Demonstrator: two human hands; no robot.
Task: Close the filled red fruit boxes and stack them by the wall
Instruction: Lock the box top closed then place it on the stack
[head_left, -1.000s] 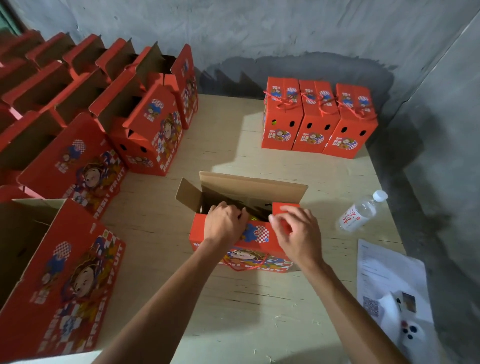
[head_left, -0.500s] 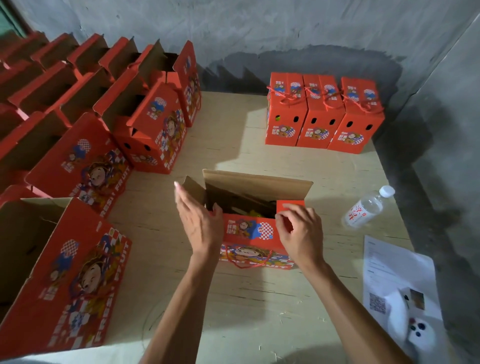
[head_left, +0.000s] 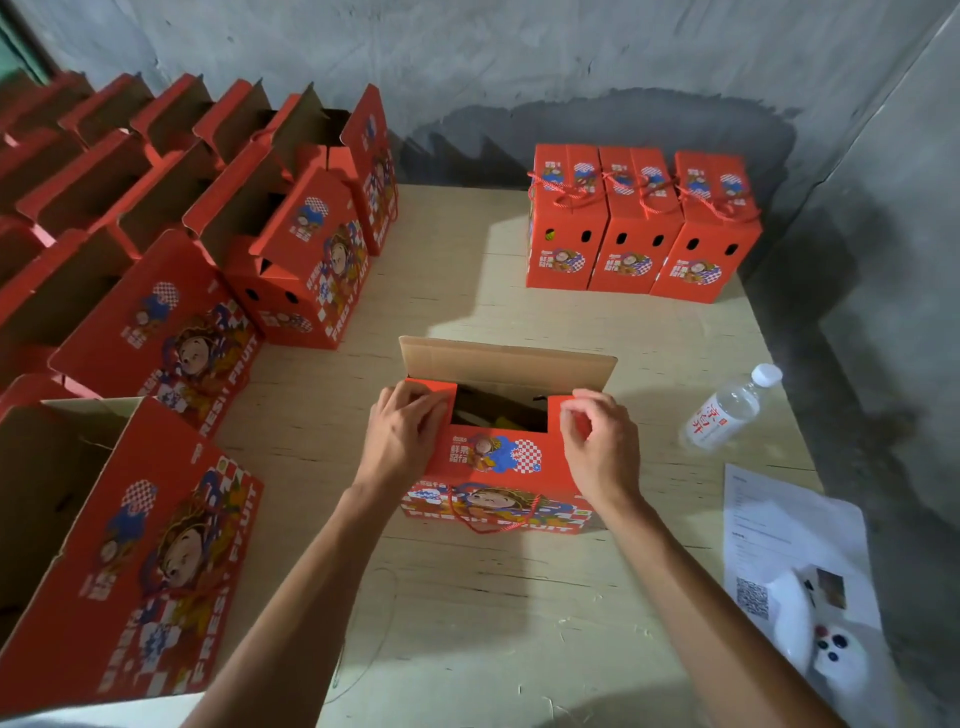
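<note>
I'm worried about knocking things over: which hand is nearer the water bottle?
Right. The right hand grips the open box's right flap, on the side where the water bottle lies; the left hand holds the far left flap.

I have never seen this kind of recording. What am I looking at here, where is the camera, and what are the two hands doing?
There is no machine here: a person works with bare hands, and the single camera is worn on the head, looking down at a table. The left hand and the right hand each pinch a red side flap of an open box; its brown back flap stands up. Three closed boxes stand in a row near the wall. Many open boxes wait on the left. On the right lie a bottle, a paper and a white controller.
</note>
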